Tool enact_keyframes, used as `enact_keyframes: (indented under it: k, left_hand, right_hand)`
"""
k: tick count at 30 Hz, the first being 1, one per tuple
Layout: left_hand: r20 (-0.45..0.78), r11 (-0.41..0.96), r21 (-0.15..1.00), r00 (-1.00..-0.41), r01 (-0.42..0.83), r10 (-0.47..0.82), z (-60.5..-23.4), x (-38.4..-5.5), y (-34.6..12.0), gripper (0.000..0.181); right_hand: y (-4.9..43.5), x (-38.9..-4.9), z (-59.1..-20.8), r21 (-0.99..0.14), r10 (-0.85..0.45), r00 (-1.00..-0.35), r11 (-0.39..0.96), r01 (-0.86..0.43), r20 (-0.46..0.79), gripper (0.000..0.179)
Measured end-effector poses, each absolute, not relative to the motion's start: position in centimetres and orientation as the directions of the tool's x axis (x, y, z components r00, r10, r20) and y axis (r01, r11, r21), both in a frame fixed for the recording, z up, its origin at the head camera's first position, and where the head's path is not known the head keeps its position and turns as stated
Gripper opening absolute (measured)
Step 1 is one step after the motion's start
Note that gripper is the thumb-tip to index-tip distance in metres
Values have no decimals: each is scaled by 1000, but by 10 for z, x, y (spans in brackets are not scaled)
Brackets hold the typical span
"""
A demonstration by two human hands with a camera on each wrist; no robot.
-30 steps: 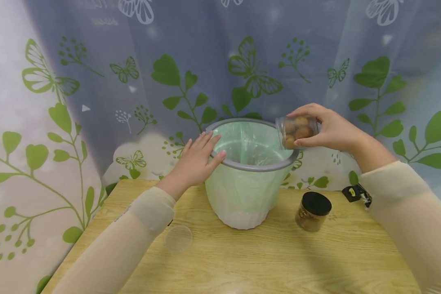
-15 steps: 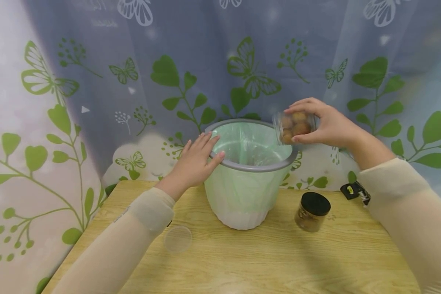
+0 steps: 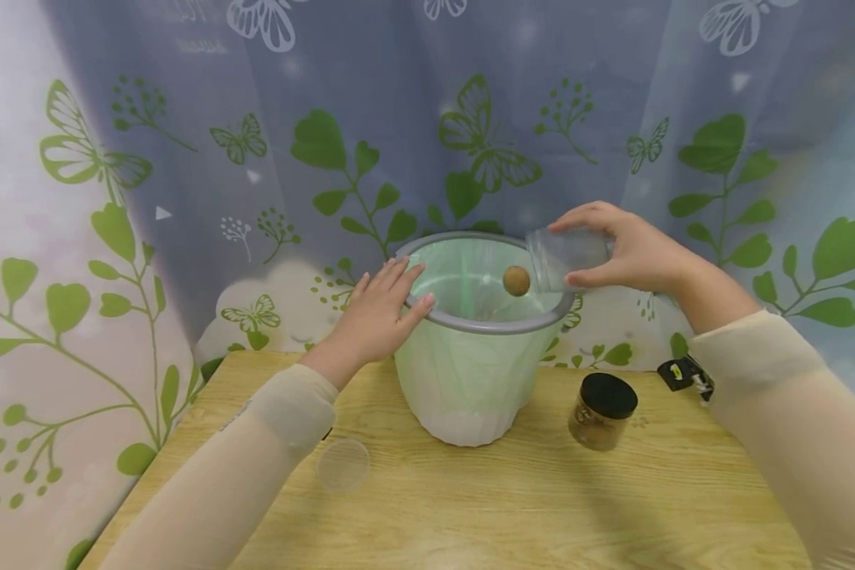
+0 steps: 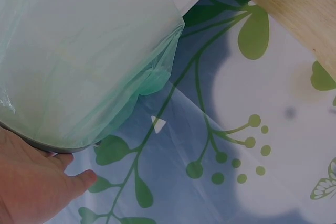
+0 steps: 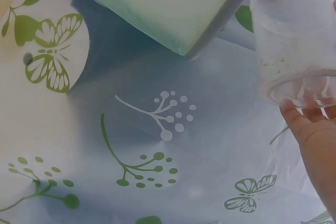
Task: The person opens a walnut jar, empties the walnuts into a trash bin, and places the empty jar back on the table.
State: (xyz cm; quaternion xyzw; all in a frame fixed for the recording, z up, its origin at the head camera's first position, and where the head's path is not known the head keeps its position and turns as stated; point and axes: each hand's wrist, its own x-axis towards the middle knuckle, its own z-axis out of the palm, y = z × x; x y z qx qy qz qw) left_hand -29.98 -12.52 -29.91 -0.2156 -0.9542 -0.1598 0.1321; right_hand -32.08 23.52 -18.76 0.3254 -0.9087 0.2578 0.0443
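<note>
A wooden table [image 3: 427, 514] is being backed by a blue and pale curtain [image 3: 378, 71] patterned with leaves and butterflies. A pale bin [image 3: 470, 372] is being supported near the table's far edge. A translucent green liner [image 3: 463, 273] is being held over its grey rim [image 3: 499, 325], and the bin's bottom is being hidden by the near wall. To the bin's right, a dark-lidded jar [image 3: 602, 412] is being kept upright, well apart from both hands. A clear disc [image 3: 343, 465] is being seen flat beside the left sleeve [image 3: 242, 459]; a small black device [image 3: 684, 374] is being partly covered by the right sleeve [image 3: 769, 380].

Faint lettering is being shown at the curtain's upper left, too blurred to be read; small dark marks on the left sleeve are likewise being left illegible.

The rim is being touched at its left side by the left hand [image 3: 378, 313], whose fingers are being held straight and spread. A clear jar [image 3: 577, 253] is being gripped between the thumb and fingers of the right hand [image 3: 634, 249]. The jar is being held sideways, its mouth being turned left over the bin's right side. A round brown item [image 3: 516, 280] is being seen just beside that mouth, above the liner; whether the jar is being touched by it cannot be told.
</note>
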Motion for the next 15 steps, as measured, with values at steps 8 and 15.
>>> enact_keyframes:
  k: [8,15]
  left_hand:
    - [326,855,246,-870,457,371,-299,-299,-125,72]
    - [321,854,255,-873,454,368,-298,-299,-125,71]
  right_hand:
    - [237,-318,-183,-450,-568,-778,640,-623,269,63]
    - [236,-316,-181,-436,-564,-769,636,-637,302,63]
